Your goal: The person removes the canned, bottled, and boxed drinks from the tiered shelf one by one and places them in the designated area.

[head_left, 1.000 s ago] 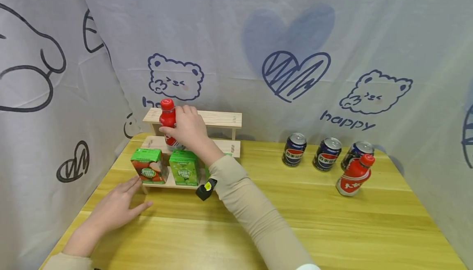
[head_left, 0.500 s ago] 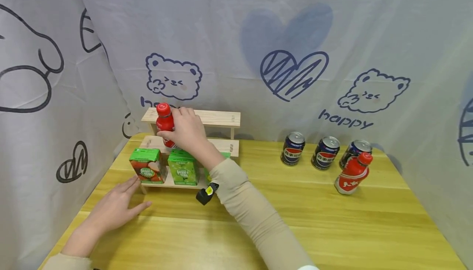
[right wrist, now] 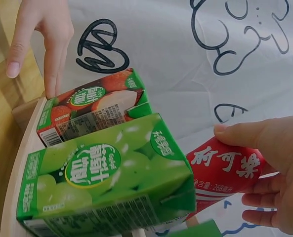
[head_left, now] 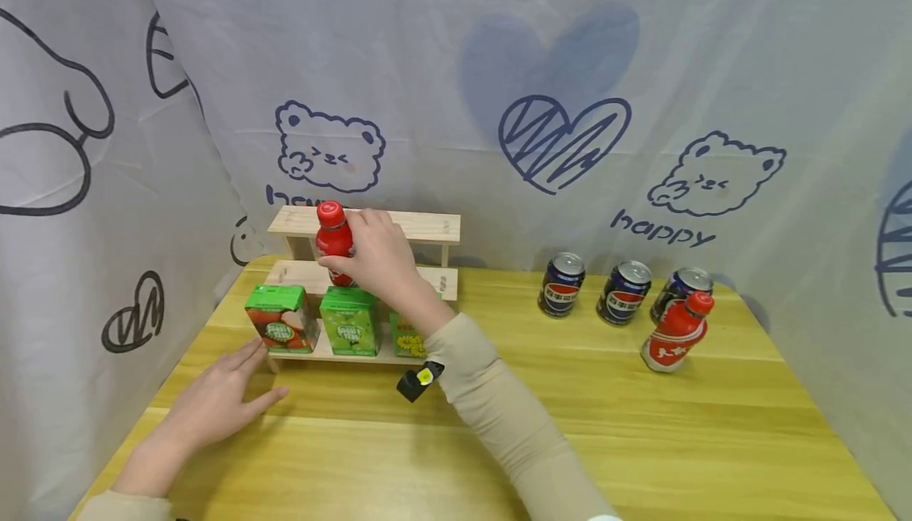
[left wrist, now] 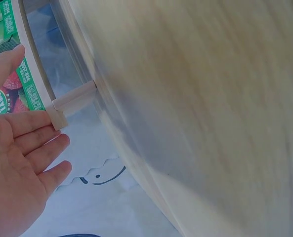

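Note:
My right hand (head_left: 385,256) grips a red cola bottle (head_left: 332,240), thumb on one side and fingers on the other. The bottle stands upright over the left half of the middle board of a three-tier wooden shelf (head_left: 427,226); its base is hidden behind the juice boxes in the head view. On the lowest board sit a red-and-green apple juice box (head_left: 281,323), a green grape juice box (head_left: 349,323) and a third box (head_left: 406,336) partly behind my right forearm. My left hand (head_left: 217,398) is spread, its fingers touching the lowest board's left front corner, as the left wrist view (left wrist: 18,163) shows.
Three dark blue cola cans (head_left: 561,285) stand in a row at the table's back right. Another red bottle (head_left: 673,335) stands in front of the rightmost can. A printed white curtain (head_left: 442,70) hangs behind and beside the wooden table (head_left: 570,426).
My right hand has shifted the bottle slightly left, then back right along the shelf, and it sits a little lower. The left hand has stayed at the shelf corner.

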A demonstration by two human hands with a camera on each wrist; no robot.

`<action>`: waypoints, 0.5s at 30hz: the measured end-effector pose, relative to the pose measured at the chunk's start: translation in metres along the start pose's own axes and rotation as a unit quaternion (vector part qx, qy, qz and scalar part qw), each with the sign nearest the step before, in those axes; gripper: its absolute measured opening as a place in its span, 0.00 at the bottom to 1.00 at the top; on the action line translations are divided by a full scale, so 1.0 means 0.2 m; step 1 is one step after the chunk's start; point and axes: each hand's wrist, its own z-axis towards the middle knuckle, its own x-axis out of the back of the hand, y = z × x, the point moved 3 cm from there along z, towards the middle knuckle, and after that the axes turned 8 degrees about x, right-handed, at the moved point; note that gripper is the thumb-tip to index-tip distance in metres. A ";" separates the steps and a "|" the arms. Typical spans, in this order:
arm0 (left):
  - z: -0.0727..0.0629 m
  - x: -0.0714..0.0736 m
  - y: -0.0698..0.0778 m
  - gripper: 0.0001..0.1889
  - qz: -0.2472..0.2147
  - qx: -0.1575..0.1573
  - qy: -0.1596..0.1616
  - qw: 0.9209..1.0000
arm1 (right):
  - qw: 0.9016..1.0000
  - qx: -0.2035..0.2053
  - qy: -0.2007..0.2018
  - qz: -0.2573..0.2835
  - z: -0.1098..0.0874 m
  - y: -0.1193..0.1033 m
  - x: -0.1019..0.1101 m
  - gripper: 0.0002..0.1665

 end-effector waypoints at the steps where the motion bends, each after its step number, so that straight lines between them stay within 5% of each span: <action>1: 0.00 0.00 0.00 0.45 0.000 -0.001 0.002 1.000 | 1.000 0.000 0.000 0.001 -0.01 0.00 0.01 0.39; 15: -0.01 0.00 0.00 0.44 0.002 -0.004 0.011 1.000 | 0.999 -0.015 0.014 0.027 -0.12 0.12 0.06 0.38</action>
